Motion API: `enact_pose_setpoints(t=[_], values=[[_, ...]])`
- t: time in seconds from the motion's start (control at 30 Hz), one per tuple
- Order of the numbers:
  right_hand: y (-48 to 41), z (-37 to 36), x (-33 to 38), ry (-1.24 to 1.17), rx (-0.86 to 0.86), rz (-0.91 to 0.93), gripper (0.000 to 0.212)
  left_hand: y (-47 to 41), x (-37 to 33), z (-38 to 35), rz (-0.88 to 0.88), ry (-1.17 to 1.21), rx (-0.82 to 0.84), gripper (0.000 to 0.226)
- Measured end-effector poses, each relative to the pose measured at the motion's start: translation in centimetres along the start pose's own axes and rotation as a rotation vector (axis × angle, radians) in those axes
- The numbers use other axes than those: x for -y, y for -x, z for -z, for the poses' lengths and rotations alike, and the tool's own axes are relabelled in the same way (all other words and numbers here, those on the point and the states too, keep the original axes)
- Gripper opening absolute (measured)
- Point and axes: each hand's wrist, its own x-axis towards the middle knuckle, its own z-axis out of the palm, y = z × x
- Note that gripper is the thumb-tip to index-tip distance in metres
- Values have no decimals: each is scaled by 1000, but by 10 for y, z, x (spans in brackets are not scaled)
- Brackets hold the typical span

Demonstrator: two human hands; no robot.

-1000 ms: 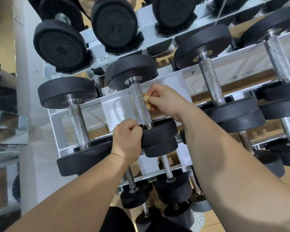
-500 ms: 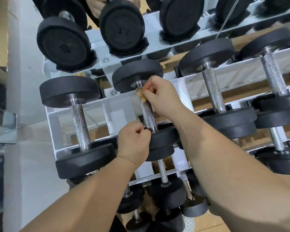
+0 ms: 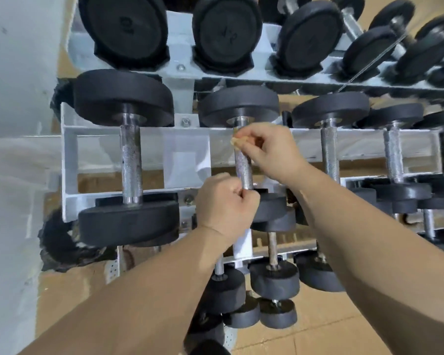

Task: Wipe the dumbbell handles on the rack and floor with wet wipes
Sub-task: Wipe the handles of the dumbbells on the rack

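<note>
Two hands: both on one dumbbell (image 3: pixel 244 175) at mid-frame, second from the left on the white rack's (image 3: pixel 69 155) middle tier.
Right hand (image 3: pixel 269 149): thumb and fingertips pinched a yellowish wet wipe (image 3: pixel 237 141) against the top of the knurled handle (image 3: pixel 241 160), just under the far weight head (image 3: pixel 239 106).
Left hand (image 3: pixel 223 203): curled in a fist round the handle's lower end, just above the near head (image 3: pixel 269 203), steadying it.
Change: a second earlier the wipe sat at mid-handle; it had since climbed to the upper end, while the left hand stayed put.
Meaning: the upper half had probably been wiped; the stretch under the left fist likely remained.
Long axis: near-vertical in the frame, top leaning slightly left, far head up, near head down.
</note>
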Motion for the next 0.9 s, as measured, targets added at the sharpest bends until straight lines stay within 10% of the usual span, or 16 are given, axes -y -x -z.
enact_pose_setpoints(t=[0.17, 0.37, 0.7, 0.9], values=[[-7, -6, 11, 100, -37, -61, 8, 3, 1, -2, -49, 55, -53, 36], [16, 6, 16, 275, 335, 16, 5, 4, 0, -1, -117, 41, -113, 39], [-7, -15, 24, 547, 0, 68, 16, 5, 0, -2, -76, 68, -102, 38], [30, 5, 25, 336, 197, 12, 5, 4, 5, 3, -94, 131, -55, 32]])
